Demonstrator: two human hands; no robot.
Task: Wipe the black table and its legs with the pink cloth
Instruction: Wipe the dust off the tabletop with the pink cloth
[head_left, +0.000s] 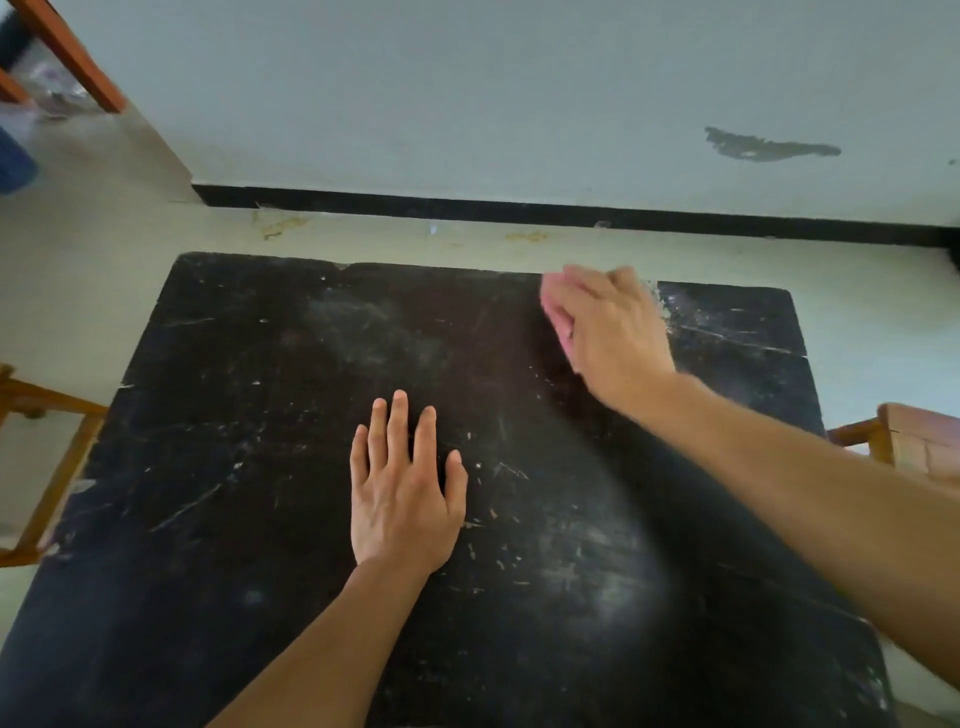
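The black table (249, 467) fills most of the view, its top scratched and dusty. My left hand (402, 493) lies flat on the middle of the top, fingers straight and spread. My right hand (610, 327) is at the far edge, right of centre, blurred, and presses the pink cloth (556, 306) onto the surface. Only a strip of the cloth shows at the left side of that hand. The table's legs are hidden under the top.
A pale wall with a black skirting strip (519, 210) runs close behind the table. Wooden furniture frames stand at the left (47, 452) and right (904, 436). A wooden leg (67, 52) and clutter sit at the top left.
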